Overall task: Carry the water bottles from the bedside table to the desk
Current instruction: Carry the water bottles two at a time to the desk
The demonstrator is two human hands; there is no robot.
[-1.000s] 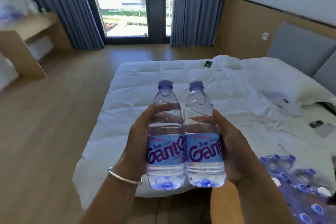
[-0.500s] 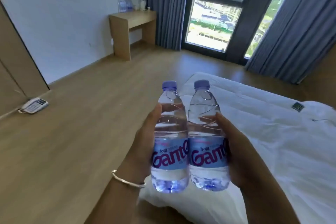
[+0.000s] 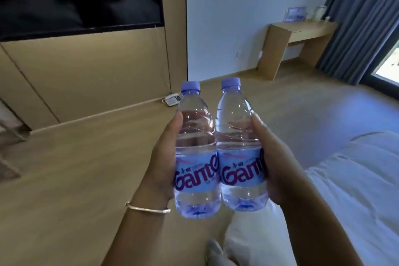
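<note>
Two water bottles are what we carry, one per hand, upright and side by side in front of us with their labels touching. Going from the left: our left hand [image 3: 164, 164], a bangle [image 3: 146, 209] on its wrist, curls round the left bottle [image 3: 196, 153], thumb pressed on the near side and fingers showing through the clear plastic behind. Next to it the right bottle [image 3: 239, 147] stands just as upright, cap up, held by our right hand [image 3: 276, 164] with the thumb on the shoulder of the bottle and the palm wrapped round the label; its fingers are hidden behind the bottle.

Beyond the bottles, a telephone [image 3: 171, 100] lies on the wooden floor [image 3: 75, 179] by the wall panelling. Farther right and well away from us stands the desk [image 3: 302, 32], against the white wall next to the grey curtain [image 3: 362, 17], with a small framed card [image 3: 294, 14] and some unclear items at its back edge. The bed [image 3: 356, 179] runs along our right side.

What the coming move turns on, as we judge it: the desk lies ahead and to the right of both hands, so the right hand is the nearer one and would likely arrive first. The bottles' long axes are already vertical, so they need no turning, only carrying across the floor and lowering base first onto the front of the desk top.
</note>
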